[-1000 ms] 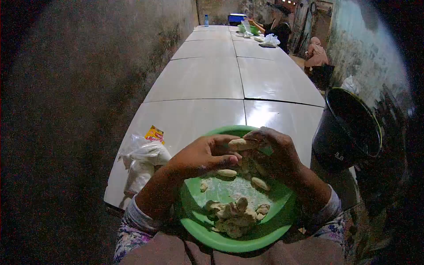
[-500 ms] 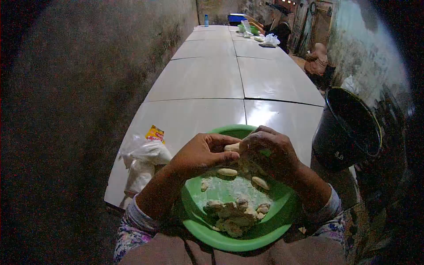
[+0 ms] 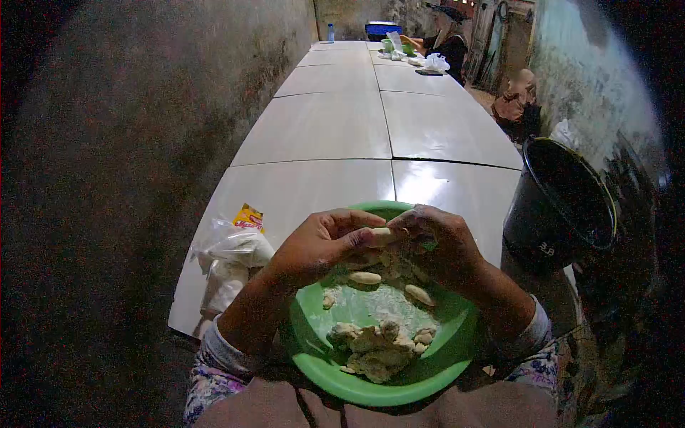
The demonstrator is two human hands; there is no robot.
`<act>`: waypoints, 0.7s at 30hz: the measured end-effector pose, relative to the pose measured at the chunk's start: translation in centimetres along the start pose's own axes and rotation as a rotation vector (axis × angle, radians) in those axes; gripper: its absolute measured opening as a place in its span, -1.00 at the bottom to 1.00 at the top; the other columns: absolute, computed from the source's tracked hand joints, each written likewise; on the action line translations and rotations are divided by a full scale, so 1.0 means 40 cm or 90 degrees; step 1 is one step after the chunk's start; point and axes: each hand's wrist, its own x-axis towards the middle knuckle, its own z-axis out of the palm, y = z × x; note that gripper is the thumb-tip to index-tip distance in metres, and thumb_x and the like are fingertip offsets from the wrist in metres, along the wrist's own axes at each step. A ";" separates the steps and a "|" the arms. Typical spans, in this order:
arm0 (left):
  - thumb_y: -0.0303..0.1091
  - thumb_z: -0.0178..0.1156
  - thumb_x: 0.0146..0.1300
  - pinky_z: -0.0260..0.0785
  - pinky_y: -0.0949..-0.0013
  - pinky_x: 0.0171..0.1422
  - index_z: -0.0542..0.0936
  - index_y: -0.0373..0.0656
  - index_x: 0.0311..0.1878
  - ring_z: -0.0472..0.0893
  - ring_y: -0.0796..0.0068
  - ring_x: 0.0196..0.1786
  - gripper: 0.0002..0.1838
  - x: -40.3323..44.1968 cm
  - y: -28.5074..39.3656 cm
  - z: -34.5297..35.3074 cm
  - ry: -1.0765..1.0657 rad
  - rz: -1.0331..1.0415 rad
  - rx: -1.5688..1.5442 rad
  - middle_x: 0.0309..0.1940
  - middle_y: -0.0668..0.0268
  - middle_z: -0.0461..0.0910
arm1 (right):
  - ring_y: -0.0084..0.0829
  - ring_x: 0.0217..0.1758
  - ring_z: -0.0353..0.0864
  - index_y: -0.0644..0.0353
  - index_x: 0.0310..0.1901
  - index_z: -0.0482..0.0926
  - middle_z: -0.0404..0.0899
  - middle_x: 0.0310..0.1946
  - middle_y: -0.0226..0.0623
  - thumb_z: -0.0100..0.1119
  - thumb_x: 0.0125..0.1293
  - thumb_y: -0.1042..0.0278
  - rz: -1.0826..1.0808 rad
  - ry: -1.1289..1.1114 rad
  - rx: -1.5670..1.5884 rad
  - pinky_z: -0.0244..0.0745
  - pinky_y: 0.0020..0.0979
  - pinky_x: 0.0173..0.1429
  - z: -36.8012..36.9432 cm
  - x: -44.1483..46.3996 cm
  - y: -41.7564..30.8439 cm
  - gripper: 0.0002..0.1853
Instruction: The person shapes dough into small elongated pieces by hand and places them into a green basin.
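Over a green basin (image 3: 385, 394), my left hand (image 3: 317, 246) and my right hand (image 3: 442, 246) meet around a small pale piece of dough (image 3: 382, 237). The fingers of both are closed on it, thumbs toward each other; part of the piece is hidden by the fingers. Below them in the basin lie two finger-shaped dough pieces, one shaped piece (image 3: 365, 278) under the left hand and another shaped piece (image 3: 419, 294) under the right. A lumpy mass of dough (image 3: 378, 349) rests at the near side, and white flour (image 3: 385, 307) dusts the bottom.
Clear plastic bags of white powder (image 3: 232, 257) and a yellow packet (image 3: 248, 217) stand left of the basin. A black bucket (image 3: 564, 203) is on the right. The long white tabletop (image 3: 314, 128) runs to a seated person (image 3: 451, 50); another person (image 3: 517, 100) sits low at right.
The right hand has turned, with its fingertips now facing the left hand's. More of the dough piece shows between the thumbs. The view has shifted slightly.
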 end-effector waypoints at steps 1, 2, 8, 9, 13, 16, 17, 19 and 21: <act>-0.40 0.18 0.28 0.51 0.42 0.01 0.51 -0.32 0.06 0.61 0.51 -0.13 -0.69 0.002 -0.004 -0.007 0.000 0.000 0.001 -0.13 0.21 0.62 | -0.36 -0.25 0.65 0.28 -0.18 0.54 0.60 -0.26 -0.16 0.35 0.03 0.58 0.000 0.000 0.001 0.58 -0.41 -0.13 0.000 0.001 -0.001 -0.71; -0.38 0.18 0.29 0.50 0.42 0.01 0.52 -0.32 0.05 0.61 0.52 -0.13 -0.69 0.003 -0.008 -0.013 0.002 0.009 0.049 -0.14 0.22 0.63 | -0.39 -0.24 0.65 0.27 -0.17 0.54 0.60 -0.26 -0.17 0.35 0.03 0.58 0.005 -0.013 0.019 0.58 -0.43 -0.13 -0.001 0.000 -0.002 -0.71; -0.36 0.18 0.29 0.48 0.45 0.00 0.54 -0.32 0.03 0.60 0.55 -0.15 -0.70 0.001 -0.001 -0.006 0.041 0.036 0.043 -0.15 0.23 0.63 | -0.49 -0.18 0.62 0.32 -0.10 0.54 0.62 -0.19 -0.19 0.29 0.12 0.56 0.143 -0.021 0.170 0.55 -0.45 -0.07 -0.002 0.003 -0.016 -0.72; -0.36 0.18 0.30 0.48 0.45 0.01 0.54 -0.31 0.04 0.60 0.55 -0.14 -0.69 0.001 0.000 -0.005 0.056 0.041 0.044 -0.14 0.23 0.63 | -0.51 -0.16 0.61 0.33 -0.07 0.53 0.62 -0.17 -0.19 0.27 0.16 0.55 0.173 -0.052 0.230 0.54 -0.45 -0.06 -0.006 0.005 -0.015 -0.72; -0.29 0.11 0.35 0.49 0.41 0.03 0.49 -0.30 0.13 0.60 0.51 -0.09 -0.63 -0.005 0.001 0.004 0.009 0.018 -0.104 -0.09 0.21 0.61 | -0.52 -0.14 0.58 0.37 -0.01 0.52 0.63 -0.19 -0.23 0.16 0.30 0.41 0.189 -0.055 0.246 0.50 -0.46 0.01 -0.009 0.000 0.005 -0.72; -0.26 0.12 0.33 0.46 0.36 0.11 0.48 -0.34 0.13 0.59 0.43 -0.02 -0.59 -0.009 0.006 0.005 -0.015 0.045 -0.062 -0.03 0.14 0.59 | -0.53 -0.11 0.56 0.40 -0.03 0.52 0.62 -0.17 -0.24 0.12 0.33 0.39 0.250 -0.067 0.361 0.48 -0.45 0.04 -0.018 0.006 0.002 -0.73; -0.27 0.13 0.32 0.43 0.30 0.18 0.47 -0.37 0.13 0.58 0.36 0.04 -0.59 -0.011 0.009 0.006 -0.026 0.051 -0.024 0.03 0.09 0.56 | -0.53 -0.10 0.56 0.40 -0.03 0.52 0.61 -0.16 -0.24 0.12 0.33 0.40 0.256 -0.081 0.393 0.48 -0.45 0.04 -0.021 0.007 0.000 -0.73; -0.25 0.14 0.32 0.46 0.36 0.11 0.49 -0.36 0.12 0.60 0.42 -0.03 -0.59 -0.011 0.006 0.010 -0.020 0.050 -0.018 -0.02 0.13 0.59 | -0.52 -0.11 0.56 0.40 -0.04 0.52 0.62 -0.17 -0.23 0.13 0.33 0.40 0.239 -0.079 0.388 0.48 -0.45 0.04 -0.013 0.001 0.005 -0.74; -0.23 0.14 0.32 0.49 0.43 0.04 0.50 -0.34 0.11 0.61 0.48 -0.10 -0.59 -0.011 0.003 0.012 -0.015 0.050 -0.012 -0.08 0.18 0.61 | -0.52 -0.12 0.57 0.41 -0.04 0.52 0.62 -0.17 -0.23 0.13 0.32 0.40 0.223 -0.076 0.383 0.48 -0.45 0.04 -0.009 -0.002 0.006 -0.74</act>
